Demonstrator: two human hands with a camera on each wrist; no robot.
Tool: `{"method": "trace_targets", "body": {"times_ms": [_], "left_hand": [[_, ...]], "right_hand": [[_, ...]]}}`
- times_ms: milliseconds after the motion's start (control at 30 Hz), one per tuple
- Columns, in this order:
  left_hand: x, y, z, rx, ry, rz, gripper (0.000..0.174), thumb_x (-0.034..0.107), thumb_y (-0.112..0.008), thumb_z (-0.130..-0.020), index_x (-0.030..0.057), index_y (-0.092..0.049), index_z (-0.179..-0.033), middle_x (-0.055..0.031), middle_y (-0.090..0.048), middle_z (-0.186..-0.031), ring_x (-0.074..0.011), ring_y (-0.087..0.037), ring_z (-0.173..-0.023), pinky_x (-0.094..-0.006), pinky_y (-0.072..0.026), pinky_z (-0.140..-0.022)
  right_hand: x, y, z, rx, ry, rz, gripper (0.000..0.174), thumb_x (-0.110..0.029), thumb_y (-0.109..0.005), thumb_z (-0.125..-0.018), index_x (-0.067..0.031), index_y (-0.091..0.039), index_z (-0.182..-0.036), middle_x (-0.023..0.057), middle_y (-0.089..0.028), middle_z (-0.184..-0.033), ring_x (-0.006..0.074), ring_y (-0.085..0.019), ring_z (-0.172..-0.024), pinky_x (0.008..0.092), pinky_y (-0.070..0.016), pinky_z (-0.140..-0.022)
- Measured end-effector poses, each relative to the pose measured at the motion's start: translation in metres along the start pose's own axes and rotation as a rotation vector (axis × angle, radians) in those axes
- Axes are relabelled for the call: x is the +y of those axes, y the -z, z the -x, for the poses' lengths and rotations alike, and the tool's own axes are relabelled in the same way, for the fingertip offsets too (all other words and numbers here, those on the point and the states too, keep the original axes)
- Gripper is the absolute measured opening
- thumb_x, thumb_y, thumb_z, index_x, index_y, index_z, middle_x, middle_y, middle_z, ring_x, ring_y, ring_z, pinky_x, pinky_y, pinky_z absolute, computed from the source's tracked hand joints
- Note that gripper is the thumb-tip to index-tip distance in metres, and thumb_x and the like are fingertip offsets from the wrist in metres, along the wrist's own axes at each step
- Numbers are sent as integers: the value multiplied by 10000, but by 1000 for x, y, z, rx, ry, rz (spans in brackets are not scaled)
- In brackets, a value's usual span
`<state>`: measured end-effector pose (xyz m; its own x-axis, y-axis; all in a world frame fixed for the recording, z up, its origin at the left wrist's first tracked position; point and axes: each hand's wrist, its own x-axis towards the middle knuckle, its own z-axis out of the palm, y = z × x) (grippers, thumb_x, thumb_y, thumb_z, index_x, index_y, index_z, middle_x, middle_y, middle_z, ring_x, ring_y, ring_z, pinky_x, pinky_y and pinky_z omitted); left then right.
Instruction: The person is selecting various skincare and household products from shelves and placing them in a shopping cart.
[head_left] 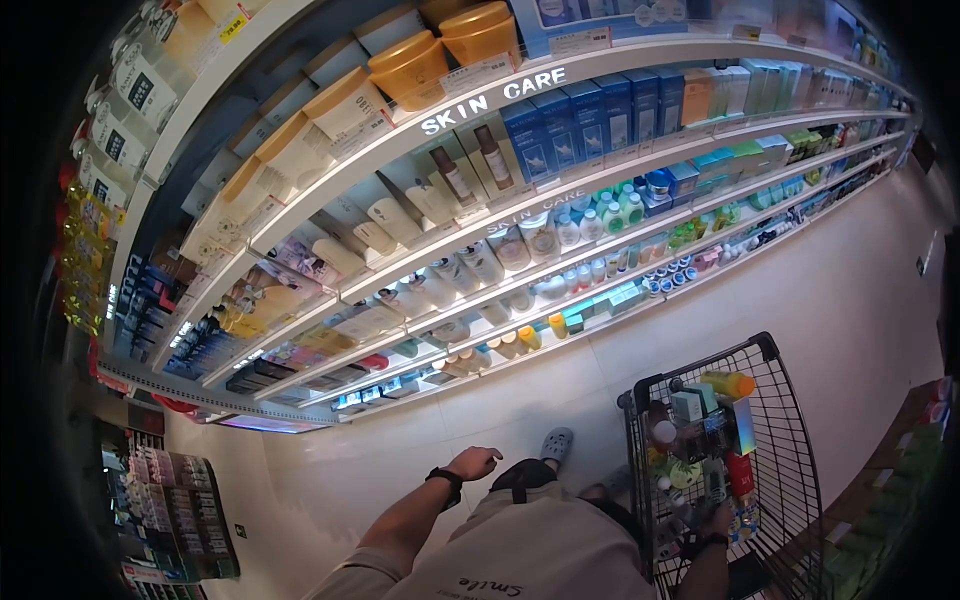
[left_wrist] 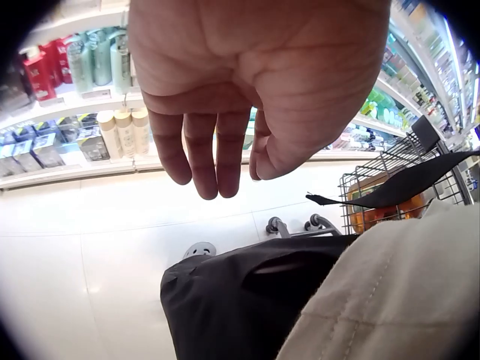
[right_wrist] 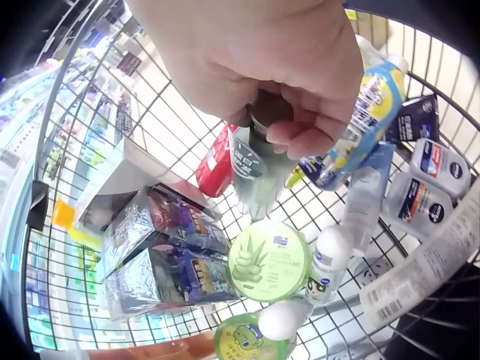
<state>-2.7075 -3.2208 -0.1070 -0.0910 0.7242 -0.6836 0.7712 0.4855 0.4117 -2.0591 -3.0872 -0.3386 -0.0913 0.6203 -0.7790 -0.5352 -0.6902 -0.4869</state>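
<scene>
Clear bottle (right_wrist: 257, 180) inside the cart (head_left: 765, 347), dark cap (right_wrist: 271, 111) up; my right hand (right_wrist: 262, 64) clamps that cap from above, thumb and curled fingers closed round it; whether the base touches anything, I cannot tell; right forearm (head_left: 706, 577) slopes down into the cart; green round tub (right_wrist: 268, 260) near the bottle, red pack (right_wrist: 217, 163) just beside it. My left hand (left_wrist: 255, 75) holds nothing, palm in view of its wrist camera, fingers loosely bent and hanging; left forearm (head_left: 405, 520) reaches forward over the pale floor (head_left: 370, 470), dark band (head_left: 449, 484) at the wrist; lit shelves (head_left: 500, 97) beyond.
</scene>
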Motion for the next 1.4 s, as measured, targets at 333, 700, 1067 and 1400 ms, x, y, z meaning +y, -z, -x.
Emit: {"method": "trace_targets", "body": {"times_ms": [333, 700, 1067, 1400], "left_hand": [[135, 76, -46, 225, -548, 11, 238, 77, -558, -859, 106, -657, -1073, -127, -670, -988, -319, -640, -902, -406, -518, -808], [355, 91, -57, 162, -1386, -134, 452, 61, -683, -781, 119, -573, -1216, -108, -573, -1208, -317, -592, -1058, -398, -509, -863], [387, 99, -28, -380, -1086, 323, 755, 214, -798, -700, 0, -385, -1295, -200, -553, -1183, -319, -563, -1107, -384, -452, -914], [284, 129, -10, -450, -958, 679, 890, 269, -761, -784, -4, -232, -1447, -116, -428, -1379, -192, -380, -1294, -344, -312, -1067]], "right_hand": [[-134, -143, 50, 818, 645, 1550, 406, -360, -659, -775, 46, -657, -788, 251, -643, -745, 414, -647, -754, 479, -514, -696], [-284, -307, 262, 197, 925, 1649, 350, -290, -649, -763, 23, -589, -619, 175, -500, -518, 311, -501, -456, 376, -422, -486], [-269, -421, 308, -128, 710, 1314, 415, -353, -654, -857, 22, -640, -680, 65, -495, -477, 99, -429, -431, 277, -341, -433], [-200, -437, 277, -394, 639, 1184, 404, -333, -587, -937, 13, -612, -1144, 63, -661, -801, 104, -612, -729, 248, -496, -676]]}}
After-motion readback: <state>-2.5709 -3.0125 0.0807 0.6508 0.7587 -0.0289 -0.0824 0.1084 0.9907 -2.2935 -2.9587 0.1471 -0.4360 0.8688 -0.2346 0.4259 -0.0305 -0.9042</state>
